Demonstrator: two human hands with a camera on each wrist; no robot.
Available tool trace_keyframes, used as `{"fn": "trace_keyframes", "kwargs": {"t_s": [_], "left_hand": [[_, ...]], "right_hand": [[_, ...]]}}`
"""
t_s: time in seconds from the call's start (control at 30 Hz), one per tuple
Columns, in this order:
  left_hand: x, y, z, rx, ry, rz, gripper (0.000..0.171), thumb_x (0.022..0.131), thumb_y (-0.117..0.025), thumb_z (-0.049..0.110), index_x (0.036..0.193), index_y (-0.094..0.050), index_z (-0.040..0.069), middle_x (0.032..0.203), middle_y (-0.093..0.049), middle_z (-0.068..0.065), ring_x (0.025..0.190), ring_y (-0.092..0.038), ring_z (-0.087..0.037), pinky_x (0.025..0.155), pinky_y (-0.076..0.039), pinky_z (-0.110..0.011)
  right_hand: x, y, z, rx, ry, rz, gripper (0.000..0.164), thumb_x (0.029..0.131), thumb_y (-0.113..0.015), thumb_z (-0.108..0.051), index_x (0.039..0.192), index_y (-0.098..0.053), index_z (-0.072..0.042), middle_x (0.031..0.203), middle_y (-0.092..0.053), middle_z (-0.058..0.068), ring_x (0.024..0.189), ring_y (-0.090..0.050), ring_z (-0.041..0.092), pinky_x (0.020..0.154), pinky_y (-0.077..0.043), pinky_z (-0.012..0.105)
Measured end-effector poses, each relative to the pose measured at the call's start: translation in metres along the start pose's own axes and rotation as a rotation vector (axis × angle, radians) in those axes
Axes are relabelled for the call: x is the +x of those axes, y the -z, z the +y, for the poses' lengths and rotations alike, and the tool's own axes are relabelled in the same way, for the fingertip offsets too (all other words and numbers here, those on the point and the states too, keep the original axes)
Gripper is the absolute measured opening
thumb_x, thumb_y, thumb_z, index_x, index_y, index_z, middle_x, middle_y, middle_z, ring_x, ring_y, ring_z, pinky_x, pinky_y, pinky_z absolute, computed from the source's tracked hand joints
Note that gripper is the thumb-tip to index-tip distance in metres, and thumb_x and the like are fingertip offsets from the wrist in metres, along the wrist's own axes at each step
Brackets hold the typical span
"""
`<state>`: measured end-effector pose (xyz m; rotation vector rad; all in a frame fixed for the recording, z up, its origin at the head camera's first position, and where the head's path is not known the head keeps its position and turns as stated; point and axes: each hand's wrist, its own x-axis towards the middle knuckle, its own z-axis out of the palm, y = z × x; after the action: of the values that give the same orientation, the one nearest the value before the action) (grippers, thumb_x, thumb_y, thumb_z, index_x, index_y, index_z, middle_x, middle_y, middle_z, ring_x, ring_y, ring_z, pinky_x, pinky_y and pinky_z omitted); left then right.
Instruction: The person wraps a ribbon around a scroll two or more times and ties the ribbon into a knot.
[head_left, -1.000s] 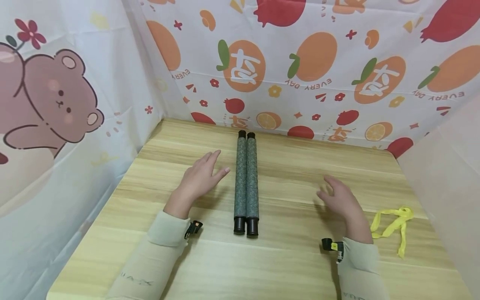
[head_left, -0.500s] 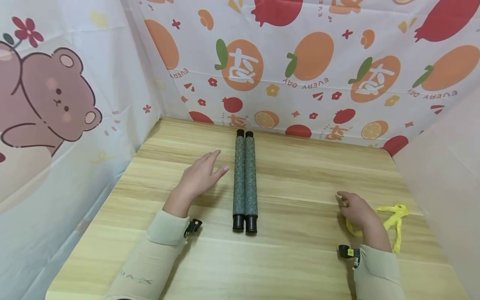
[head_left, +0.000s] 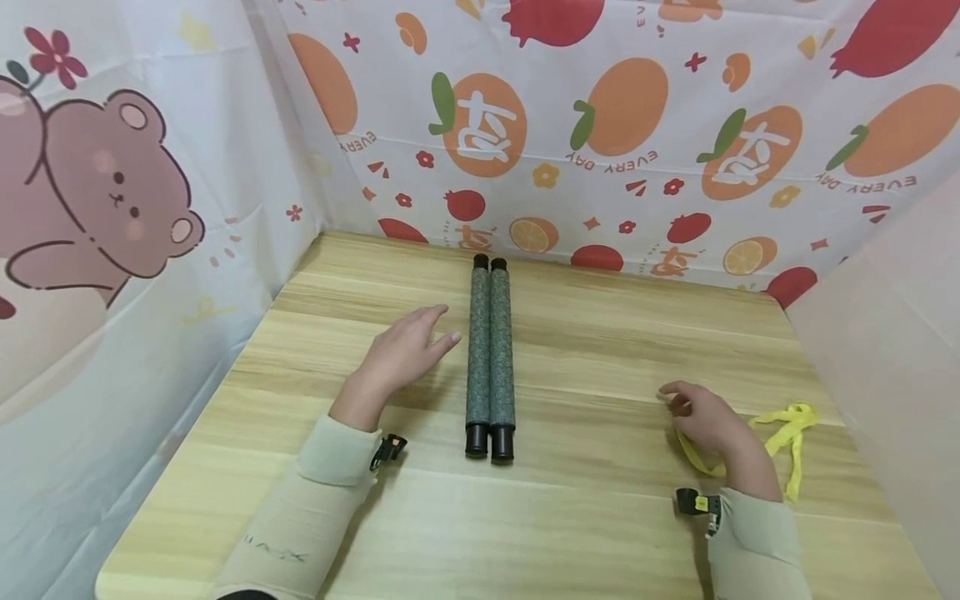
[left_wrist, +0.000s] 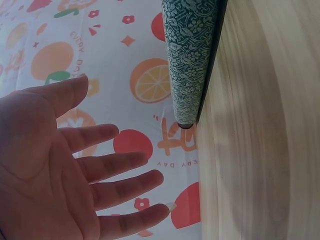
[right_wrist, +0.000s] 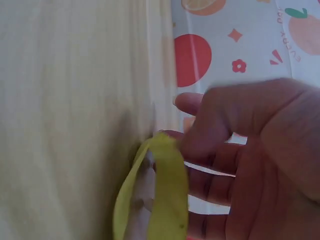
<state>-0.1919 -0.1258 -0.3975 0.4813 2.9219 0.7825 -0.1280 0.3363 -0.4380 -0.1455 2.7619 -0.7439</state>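
Note:
Two green patterned scroll rolls with dark end knobs lie side by side, touching, near the middle of the table. My left hand hovers just left of them, fingers extended and holding nothing. In the left wrist view the palm is bare, and the scroll roll stays apart from the fingertips. At the right, my right hand pinches a yellow ribbon between thumb and finger. A loop of that ribbon hangs from the pinch in the right wrist view; its other end lies on the table behind the hand.
The wooden table meets a fruit-print cloth at the back. A bear-print cloth hangs along the left side, and a pale wall borders the right. Each wrist wears a small camera.
My right hand has moved right and nearer to me, and has taken hold of the yellow ribbon. Then it shifted slightly left with it. The left hand and scroll rolls stay about where they were.

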Motion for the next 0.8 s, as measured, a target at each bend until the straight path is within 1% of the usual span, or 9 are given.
{"fn": "trace_keyframes", "kwargs": {"t_s": [0.1, 0.17, 0.2, 0.27, 0.37, 0.47, 0.6, 0.7, 0.8], "left_hand": [[0.000, -0.001, 0.001, -0.009, 0.002, -0.005, 0.065, 0.094, -0.044, 0.052, 0.145, -0.033, 0.013, 0.147, -0.040, -0.013, 0.132, -0.034, -0.031, 0.103, -0.036, -0.058], [0.000, -0.002, 0.002, -0.023, -0.004, -0.004, 0.064, 0.094, -0.045, 0.052, 0.145, -0.034, 0.014, 0.146, -0.041, -0.012, 0.131, -0.035, -0.030, 0.103, -0.036, -0.057], [0.000, -0.002, 0.003, -0.031, -0.008, -0.003, 0.064, 0.094, -0.045, 0.052, 0.144, -0.035, 0.014, 0.146, -0.041, -0.011, 0.131, -0.035, -0.029, 0.103, -0.036, -0.057], [-0.001, -0.002, 0.007, -0.047, -0.015, -0.007, 0.064, 0.093, -0.045, 0.054, 0.144, -0.037, 0.015, 0.146, -0.042, -0.010, 0.130, -0.037, -0.028, 0.103, -0.037, -0.056], [-0.002, -0.004, 0.013, -0.072, -0.033, -0.028, 0.063, 0.093, -0.045, 0.053, 0.143, -0.037, 0.016, 0.146, -0.043, -0.009, 0.129, -0.038, -0.028, 0.103, -0.037, -0.056], [-0.004, -0.005, 0.022, -0.089, -0.050, -0.057, 0.062, 0.094, -0.045, 0.053, 0.143, -0.037, 0.017, 0.145, -0.044, -0.008, 0.128, -0.040, -0.028, 0.103, -0.038, -0.055], [-0.009, -0.006, 0.036, -0.136, -0.076, -0.089, 0.058, 0.094, -0.045, 0.053, 0.142, -0.040, 0.021, 0.142, -0.048, -0.007, 0.123, -0.045, -0.026, 0.099, -0.042, -0.055], [-0.015, -0.008, 0.046, -0.214, -0.110, -0.110, 0.054, 0.094, -0.045, 0.053, 0.139, -0.043, 0.024, 0.135, -0.054, -0.007, 0.115, -0.051, -0.022, 0.093, -0.046, -0.052], [-0.022, -0.012, 0.059, -0.317, -0.163, -0.149, 0.052, 0.094, -0.047, 0.051, 0.138, -0.044, 0.024, 0.124, -0.060, -0.006, 0.107, -0.054, -0.017, 0.087, -0.050, -0.048]], "right_hand": [[-0.002, -0.001, 0.003, -0.008, -0.027, -0.019, 0.041, 0.077, -0.054, 0.010, 0.116, -0.058, -0.005, 0.104, -0.059, 0.019, 0.091, -0.053, 0.029, 0.076, -0.048, 0.046], [-0.003, -0.002, 0.004, -0.013, -0.035, -0.031, 0.038, 0.077, -0.051, 0.011, 0.111, -0.059, -0.006, 0.099, -0.058, 0.017, 0.087, -0.051, 0.028, 0.073, -0.047, 0.043], [-0.003, -0.003, 0.003, -0.019, -0.027, -0.034, 0.036, 0.077, -0.051, 0.010, 0.108, -0.061, -0.006, 0.096, -0.058, 0.016, 0.084, -0.050, 0.027, 0.071, -0.045, 0.041], [-0.001, -0.006, 0.001, -0.025, 0.015, -0.026, 0.028, 0.079, -0.050, 0.006, 0.102, -0.063, -0.007, 0.091, -0.059, 0.012, 0.080, -0.050, 0.023, 0.068, -0.044, 0.038], [0.004, -0.010, -0.009, 0.014, 0.081, -0.010, 0.020, 0.084, -0.050, -0.002, 0.095, -0.066, -0.009, 0.080, -0.059, 0.008, 0.068, -0.049, 0.018, 0.061, -0.043, 0.034], [0.010, -0.013, -0.029, 0.086, 0.134, -0.003, 0.018, 0.089, -0.051, -0.008, 0.095, -0.067, -0.010, 0.072, -0.057, 0.005, 0.058, -0.046, 0.015, 0.055, -0.042, 0.033], [0.016, -0.017, -0.064, 0.133, 0.229, 0.023, 0.016, 0.091, -0.054, -0.012, 0.098, -0.068, -0.011, 0.071, -0.055, 0.003, 0.059, -0.045, 0.016, 0.055, -0.042, 0.033], [0.017, -0.021, -0.090, 0.145, 0.297, 0.058, 0.012, 0.091, -0.057, -0.015, 0.095, -0.068, -0.013, 0.074, -0.058, 0.001, 0.065, -0.046, 0.016, 0.058, -0.043, 0.033], [0.015, -0.025, -0.114, 0.169, 0.343, 0.086, 0.007, 0.089, -0.061, -0.018, 0.090, -0.068, -0.019, 0.073, -0.059, 0.000, 0.064, -0.048, 0.016, 0.056, -0.045, 0.033]]}}
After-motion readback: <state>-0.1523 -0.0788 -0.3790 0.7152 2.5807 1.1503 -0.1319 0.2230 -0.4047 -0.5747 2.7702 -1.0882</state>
